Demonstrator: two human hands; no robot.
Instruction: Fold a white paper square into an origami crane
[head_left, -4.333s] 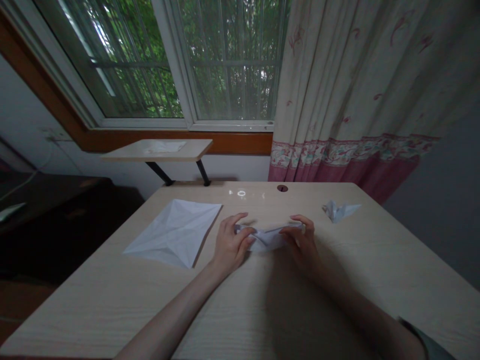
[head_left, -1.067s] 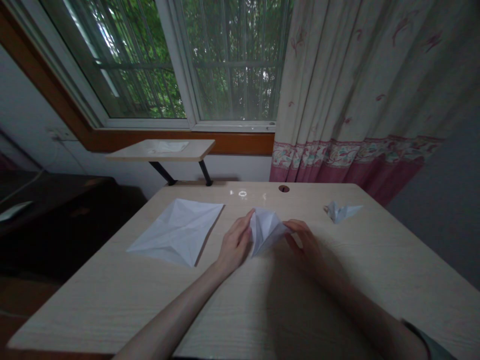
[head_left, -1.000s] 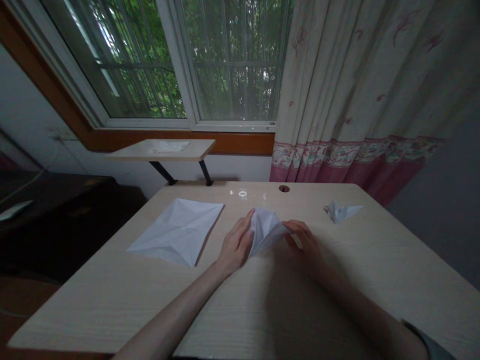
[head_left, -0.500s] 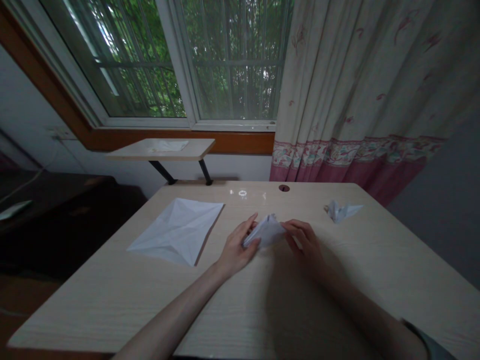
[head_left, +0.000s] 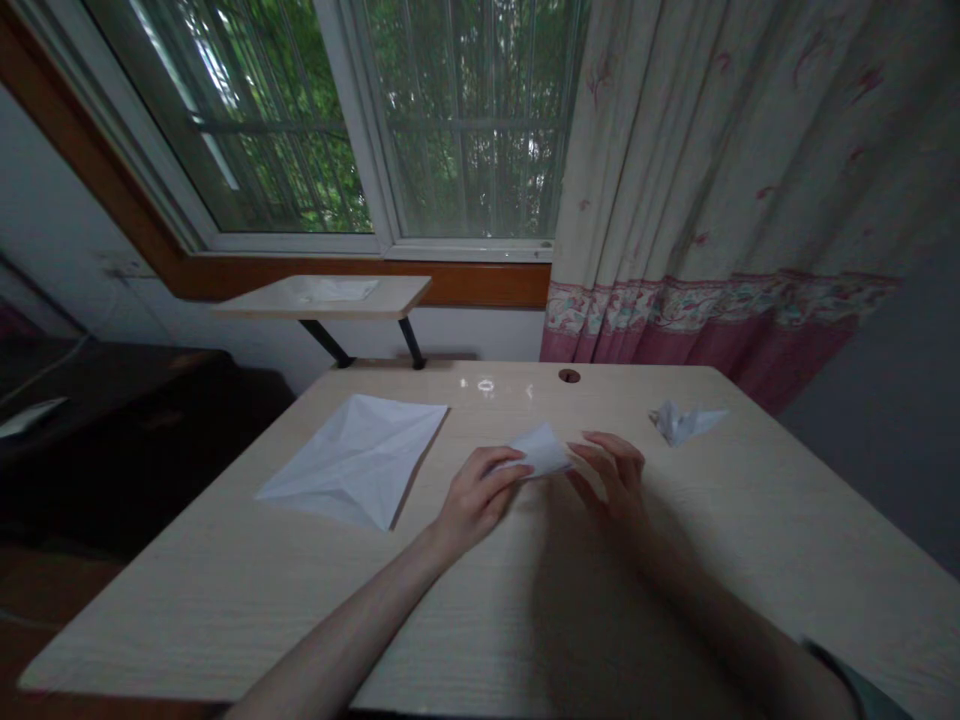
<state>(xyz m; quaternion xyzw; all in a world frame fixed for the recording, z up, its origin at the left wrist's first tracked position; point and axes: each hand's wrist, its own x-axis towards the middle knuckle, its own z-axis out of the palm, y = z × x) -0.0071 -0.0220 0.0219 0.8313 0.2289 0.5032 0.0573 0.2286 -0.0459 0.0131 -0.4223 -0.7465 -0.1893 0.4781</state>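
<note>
A small folded white paper piece (head_left: 541, 452) lies low over the middle of the pale wooden table (head_left: 480, 600). My left hand (head_left: 476, 497) pinches its left end, thumb and fingers closed on the paper. My right hand (head_left: 616, 475) rests at its right end, fingers curled and touching the paper's edge. A larger creased white sheet (head_left: 354, 458) lies flat to the left of my left hand. A finished small folded paper figure (head_left: 685, 421) sits at the far right of the table.
A cable hole (head_left: 568, 376) sits at the table's far edge. Behind it stand a small raised shelf (head_left: 322, 296), the window (head_left: 360, 120) and a patterned curtain (head_left: 720, 170). A dark cabinet (head_left: 97, 420) is at the left.
The folded paper stood upright between my hands a second ago. It has since been pressed down flat towards the table, my left hand sliding over its left end.
</note>
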